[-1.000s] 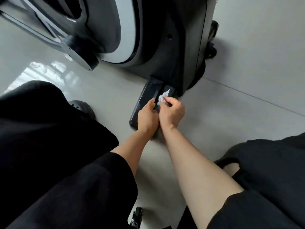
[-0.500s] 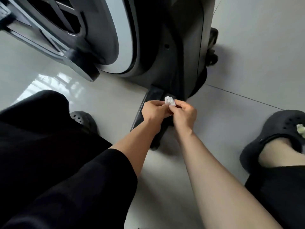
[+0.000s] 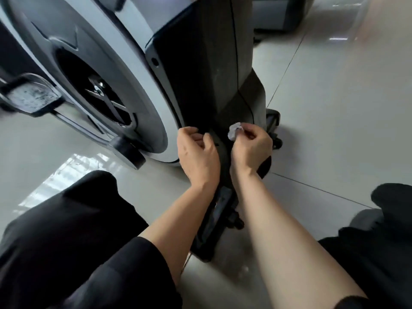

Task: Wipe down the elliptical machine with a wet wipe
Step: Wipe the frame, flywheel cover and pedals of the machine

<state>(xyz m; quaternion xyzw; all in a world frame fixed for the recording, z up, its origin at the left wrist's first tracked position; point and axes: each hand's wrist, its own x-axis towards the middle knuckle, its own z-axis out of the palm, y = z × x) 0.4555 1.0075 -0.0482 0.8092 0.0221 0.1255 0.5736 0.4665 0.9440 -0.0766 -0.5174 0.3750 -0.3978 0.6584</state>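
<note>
Right hand: our right hand (image 3: 250, 146) pinches a small crumpled white wipe (image 3: 234, 131) between thumb and fingertips, the other fingers curled in; the wipe sticks out to the left of the fingertips.
Left hand: our left hand (image 3: 197, 152) hangs just left of the right one, fingers loosely curled, with nothing that we can see in it.
Gap between hands: the two hands sit apart, with a dark curved edge of the machine showing between them.
Wipe position: the wipe is held against or just in front of the lower part of the black housing (image 3: 207, 70); we cannot tell whether it touches.
Machine: the elliptical (image 3: 153, 112) fills the upper left, a large pale disc cover with a dark opening near its middle, and the black housing rising to its right.
Pedal: a dusty grey pedal (image 3: 30, 97) juts out at the far left, in front of the disc.
Base: a black base bar (image 3: 214, 221) runs down between our forearms to the floor.
Floor: glossy pale tiles (image 3: 330, 121) with thin joint lines lie all round the machine.
Clothing: black fabric (image 3: 73, 237) covers our legs at lower left and lower right.
</note>
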